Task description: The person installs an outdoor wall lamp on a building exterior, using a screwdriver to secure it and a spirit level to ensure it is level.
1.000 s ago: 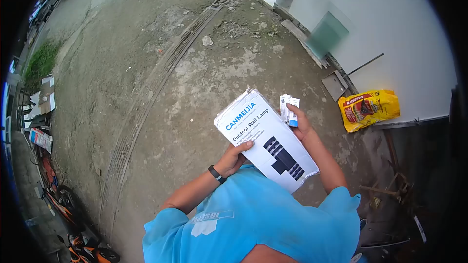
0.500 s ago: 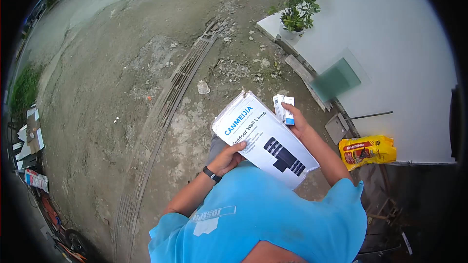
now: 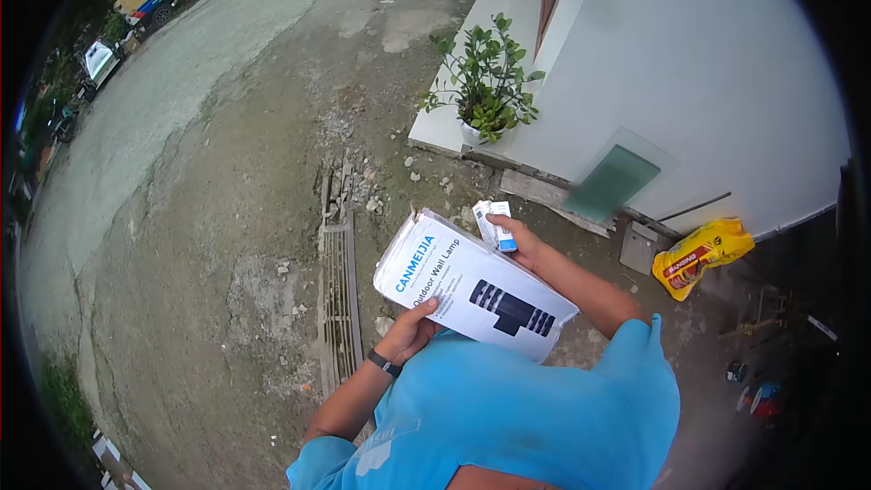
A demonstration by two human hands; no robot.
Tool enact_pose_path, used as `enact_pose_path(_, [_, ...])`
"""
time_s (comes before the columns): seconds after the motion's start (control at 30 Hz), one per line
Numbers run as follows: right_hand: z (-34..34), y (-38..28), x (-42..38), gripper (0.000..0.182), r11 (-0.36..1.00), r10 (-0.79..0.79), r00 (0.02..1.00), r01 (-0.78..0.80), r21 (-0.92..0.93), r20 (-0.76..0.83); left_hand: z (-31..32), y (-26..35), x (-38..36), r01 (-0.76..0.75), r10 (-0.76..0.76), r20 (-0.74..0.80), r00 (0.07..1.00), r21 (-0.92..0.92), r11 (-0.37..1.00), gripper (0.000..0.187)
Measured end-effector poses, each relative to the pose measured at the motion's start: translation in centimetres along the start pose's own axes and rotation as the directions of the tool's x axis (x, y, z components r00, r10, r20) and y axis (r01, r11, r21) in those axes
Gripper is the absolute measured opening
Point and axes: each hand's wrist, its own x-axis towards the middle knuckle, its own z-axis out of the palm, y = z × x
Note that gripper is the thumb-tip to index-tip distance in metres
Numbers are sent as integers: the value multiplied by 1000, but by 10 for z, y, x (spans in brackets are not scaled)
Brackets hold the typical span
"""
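I hold a white carton (image 3: pixel 467 283) printed "CANMEIJIA Outdoor Wall Lamp" with a black lamp picture, against my chest. My left hand (image 3: pixel 410 330), with a black wristband, grips its lower edge, thumb on the printed face. My right hand (image 3: pixel 522 249) supports the far side of the carton and pinches two small white-and-blue boxes (image 3: pixel 494 226) above its top corner. A blue shirt fills the bottom of the view.
Bare dirt and broken concrete ground lies ahead with a metal drain grate (image 3: pixel 340 286). A potted plant (image 3: pixel 485 82) stands on a white step by the grey wall. A yellow bag (image 3: pixel 703 254) and a glass pane (image 3: pixel 612 183) lean at the wall's base. Vehicles are parked far left.
My view has swung up and to the right, so the plant and wall came closer. Both hands keep the same grip on the carton and small boxes.
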Motion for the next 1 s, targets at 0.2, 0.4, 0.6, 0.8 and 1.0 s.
enact_pose_path(0.2, [79, -116, 216, 42, 980, 197, 980, -197, 2, 27, -39, 220, 110, 77, -81, -71, 994, -57, 995, 72])
enact_pose_path(0.4, [151, -181, 333, 49, 997, 75, 996, -75, 4, -48, -77, 368, 184, 17, -18, -21, 1000, -31, 999, 68])
enact_pose_path(0.6, [156, -252, 465, 40, 988, 37, 991, -17, 150, -128, -146, 511, 338, 220, -224, 96, 970, 60, 974, 64])
enact_pose_path(0.8, [160, -345, 512, 39, 951, -52, 953, 139, 278, -298, -120, 645, 481, 407, -489, 218, 845, 332, 851, 60])
enact_pose_path(1.0, [152, -375, 569, 56, 907, -17, 971, 116, 405, -238, -111, 703, 571, 542, -723, 305, 620, 500, 676, 69])
